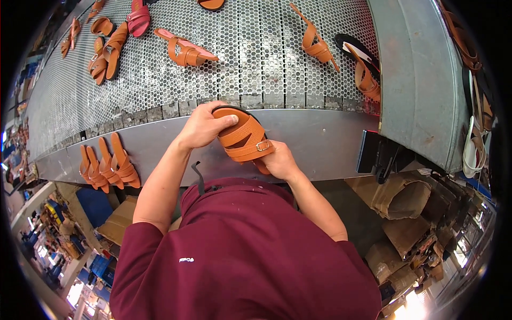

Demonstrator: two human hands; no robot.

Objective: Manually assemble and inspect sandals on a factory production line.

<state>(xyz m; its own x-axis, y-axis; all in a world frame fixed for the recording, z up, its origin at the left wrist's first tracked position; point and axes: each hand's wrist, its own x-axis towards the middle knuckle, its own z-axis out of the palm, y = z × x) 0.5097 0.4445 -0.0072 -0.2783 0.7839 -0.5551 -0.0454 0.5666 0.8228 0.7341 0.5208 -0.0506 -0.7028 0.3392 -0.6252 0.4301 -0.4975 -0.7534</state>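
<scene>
An orange-brown slide sandal (242, 136) with crossed straps and a small silver buckle is held between my two hands, in front of my body. My left hand (205, 125) grips one end of it, thumb pressed on the insole and fingers around the dark sole edge. At the buckle side, my right hand (280, 160) is closed around the strap and the other end; most of its fingers are hidden under the sandal. The sandal is over the smooth metal ledge (314, 133) along the conveyor's front.
A perforated metal conveyor (250, 58) carries several sandals, including an orange sandal (184, 49) and a red one (138, 20). Several orange sandals (109, 162) stand in a row on the ledge at left. A grey metal housing (418, 80) rises at right, above cardboard boxes (392, 197).
</scene>
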